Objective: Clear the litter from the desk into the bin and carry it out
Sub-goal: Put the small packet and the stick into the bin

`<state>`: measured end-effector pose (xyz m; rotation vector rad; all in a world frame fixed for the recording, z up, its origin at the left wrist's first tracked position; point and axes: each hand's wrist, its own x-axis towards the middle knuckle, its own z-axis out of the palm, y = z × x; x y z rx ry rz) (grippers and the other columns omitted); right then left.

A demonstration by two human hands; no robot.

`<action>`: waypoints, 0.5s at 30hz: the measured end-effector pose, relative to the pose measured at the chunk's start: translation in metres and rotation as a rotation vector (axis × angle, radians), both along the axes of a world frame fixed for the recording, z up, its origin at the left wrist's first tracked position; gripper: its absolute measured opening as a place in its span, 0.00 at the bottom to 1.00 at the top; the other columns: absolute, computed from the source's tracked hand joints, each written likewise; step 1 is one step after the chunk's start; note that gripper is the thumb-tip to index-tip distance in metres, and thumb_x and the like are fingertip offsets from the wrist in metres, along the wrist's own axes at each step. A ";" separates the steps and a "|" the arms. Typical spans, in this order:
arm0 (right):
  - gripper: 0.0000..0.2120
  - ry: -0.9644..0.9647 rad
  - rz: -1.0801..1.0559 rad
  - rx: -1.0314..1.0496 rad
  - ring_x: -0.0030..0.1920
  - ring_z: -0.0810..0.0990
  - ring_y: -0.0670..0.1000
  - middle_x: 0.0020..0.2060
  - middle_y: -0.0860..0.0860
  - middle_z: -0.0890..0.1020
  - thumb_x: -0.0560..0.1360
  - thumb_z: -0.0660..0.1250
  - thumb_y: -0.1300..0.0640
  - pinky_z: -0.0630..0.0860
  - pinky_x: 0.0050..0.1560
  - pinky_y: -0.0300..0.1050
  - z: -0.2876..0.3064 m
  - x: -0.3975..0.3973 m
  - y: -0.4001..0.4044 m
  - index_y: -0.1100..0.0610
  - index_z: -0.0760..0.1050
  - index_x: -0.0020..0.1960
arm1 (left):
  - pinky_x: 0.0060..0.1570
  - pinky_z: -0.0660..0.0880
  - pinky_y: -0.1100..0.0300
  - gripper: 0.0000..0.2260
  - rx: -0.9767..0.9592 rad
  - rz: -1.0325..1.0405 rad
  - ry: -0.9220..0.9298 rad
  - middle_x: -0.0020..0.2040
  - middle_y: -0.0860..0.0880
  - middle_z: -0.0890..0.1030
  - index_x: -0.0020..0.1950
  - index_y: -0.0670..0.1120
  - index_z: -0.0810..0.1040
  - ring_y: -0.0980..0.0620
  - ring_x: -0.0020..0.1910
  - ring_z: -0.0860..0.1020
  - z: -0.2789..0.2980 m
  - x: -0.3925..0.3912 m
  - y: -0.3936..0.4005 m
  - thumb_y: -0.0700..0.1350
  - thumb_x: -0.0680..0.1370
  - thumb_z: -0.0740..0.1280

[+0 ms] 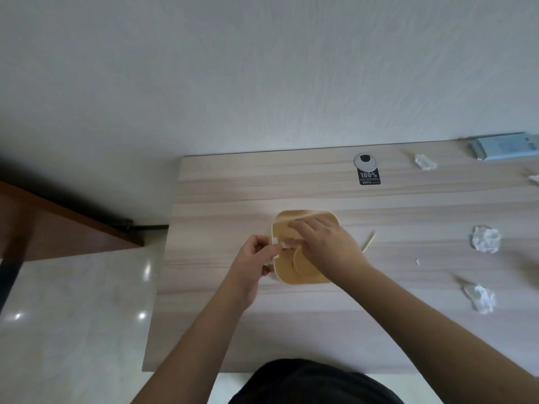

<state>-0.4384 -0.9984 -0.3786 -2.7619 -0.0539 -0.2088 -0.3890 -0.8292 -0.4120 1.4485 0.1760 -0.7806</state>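
A small desk bin (291,275) with a white body and a tan lid stands on the light wooden desk (291,330). My left hand (252,259) pinches the bin's left rim, where something small and pale shows at my fingertips. My right hand (326,243) lies across the lid with its fingers stretched toward the left; I see nothing held in it. Crumpled white paper balls lie to the right: one (485,239) at mid-desk, one (481,298) nearer me, one (425,162) at the back. A thin wooden stick (369,242) lies just right of the bin.
A tiny paper scrap (417,261) and another white piece (533,179) at the right frame edge lie on the desk. A blue-grey flat box (501,148) sits at the back right. A cable grommet (365,161) with a black sticker is behind the bin. Glossy floor and brown furniture (58,225) are to the left.
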 end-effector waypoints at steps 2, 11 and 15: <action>0.19 0.028 -0.033 -0.005 0.53 0.81 0.60 0.51 0.56 0.84 0.69 0.67 0.68 0.80 0.44 0.55 0.011 -0.011 0.008 0.60 0.79 0.59 | 0.30 0.66 0.62 0.11 -0.027 -0.001 0.014 0.35 0.51 0.76 0.44 0.46 0.74 0.55 0.32 0.72 0.000 0.000 0.009 0.46 0.67 0.72; 0.13 -0.088 -0.266 0.012 0.50 0.80 0.59 0.50 0.54 0.83 0.73 0.69 0.62 0.78 0.48 0.54 0.050 -0.068 0.028 0.60 0.78 0.58 | 0.30 0.66 0.60 0.08 -0.040 -0.016 0.022 0.36 0.50 0.80 0.44 0.47 0.75 0.55 0.33 0.75 -0.002 0.005 0.053 0.44 0.70 0.72; 0.12 -0.063 -0.432 0.015 0.50 0.80 0.60 0.50 0.55 0.83 0.73 0.69 0.64 0.76 0.48 0.50 0.040 -0.088 0.018 0.61 0.79 0.57 | 0.31 0.67 0.60 0.04 -0.030 -0.037 0.029 0.35 0.51 0.80 0.44 0.47 0.75 0.55 0.33 0.75 -0.001 0.008 0.055 0.39 0.76 0.69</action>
